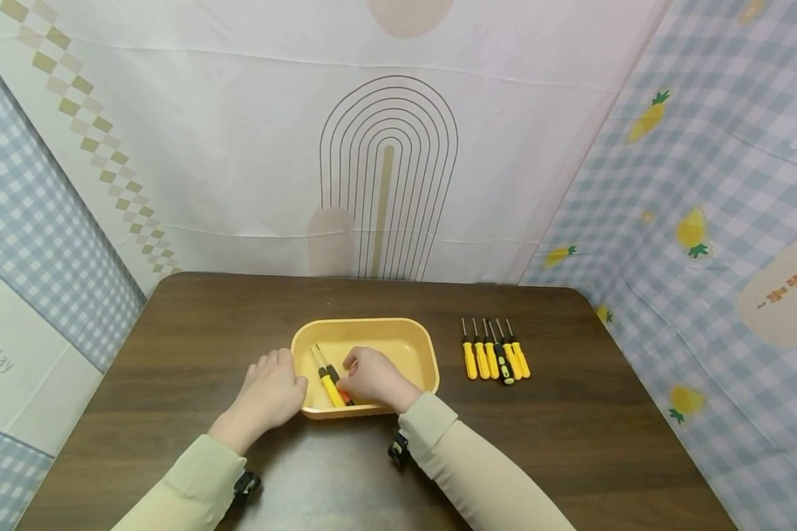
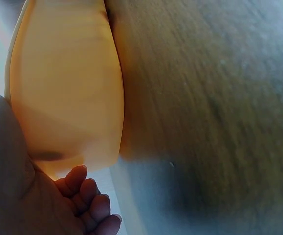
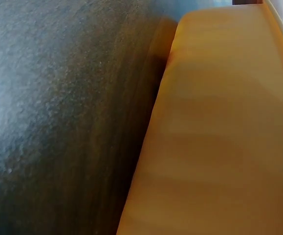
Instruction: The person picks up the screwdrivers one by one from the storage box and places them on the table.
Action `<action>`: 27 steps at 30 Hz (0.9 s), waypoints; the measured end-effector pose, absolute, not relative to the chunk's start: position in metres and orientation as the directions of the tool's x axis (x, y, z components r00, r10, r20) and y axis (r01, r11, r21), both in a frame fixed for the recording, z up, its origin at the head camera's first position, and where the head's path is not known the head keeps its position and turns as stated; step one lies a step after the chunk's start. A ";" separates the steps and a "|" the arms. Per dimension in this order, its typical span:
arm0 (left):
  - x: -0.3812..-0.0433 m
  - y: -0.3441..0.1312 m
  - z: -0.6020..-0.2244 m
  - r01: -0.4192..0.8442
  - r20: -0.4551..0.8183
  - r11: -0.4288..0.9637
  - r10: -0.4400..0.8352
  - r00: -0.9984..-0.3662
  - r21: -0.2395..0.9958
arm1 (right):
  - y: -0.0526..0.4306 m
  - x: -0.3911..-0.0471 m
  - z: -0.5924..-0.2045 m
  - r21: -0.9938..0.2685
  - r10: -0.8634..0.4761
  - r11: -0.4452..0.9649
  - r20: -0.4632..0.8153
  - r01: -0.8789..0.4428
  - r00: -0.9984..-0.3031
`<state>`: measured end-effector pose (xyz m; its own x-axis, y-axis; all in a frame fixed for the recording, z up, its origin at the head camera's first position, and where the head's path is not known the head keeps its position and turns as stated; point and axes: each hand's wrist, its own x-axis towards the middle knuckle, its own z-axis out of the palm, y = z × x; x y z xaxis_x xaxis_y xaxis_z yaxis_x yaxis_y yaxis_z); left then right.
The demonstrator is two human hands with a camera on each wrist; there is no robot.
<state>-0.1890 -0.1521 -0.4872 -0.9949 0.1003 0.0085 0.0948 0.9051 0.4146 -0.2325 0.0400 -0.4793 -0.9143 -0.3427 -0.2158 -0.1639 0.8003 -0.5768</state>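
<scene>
A yellow plastic tray [image 1: 405,346] sits on the table. My left hand [image 1: 271,387] holds its left end, fingers curled over the rim; the left wrist view shows these fingertips [image 2: 99,208] bent at the tray's end. Inside the tray, at the left, lie a screwdriver with a yellow handle [image 1: 333,389] and, beside it, a screwdriver with a black and red handle [image 1: 347,398]. My right hand [image 1: 375,377] reaches over the near rim and pinches at the black and red handle; its fingertips partly cover that handle. The right wrist view shows only the tray's outer wall [image 3: 219,132] and tabletop.
Right of the tray, several screwdrivers [image 1: 490,361] lie in a row, mostly yellow-handled, shafts pointing away; a black and green one [image 1: 504,366] lies among them. The dark wooden table [image 1: 239,310] ends at a patterned curtain [image 1: 252,162] behind, with checked curtains at both sides.
</scene>
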 end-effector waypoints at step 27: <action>-0.186 -0.152 -0.486 0.115 0.032 0.904 0.112 -0.993 0.412 | 0.057 -0.234 -0.471 -0.510 -0.301 0.850 -0.265 -0.132 -0.916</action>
<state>-0.1864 -0.1518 -0.4858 -0.9932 0.1117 0.0316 0.1148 0.9037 0.4124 -0.2339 0.0568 -0.4709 -0.9159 -0.3014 -0.2653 -0.1322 0.8502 -0.5097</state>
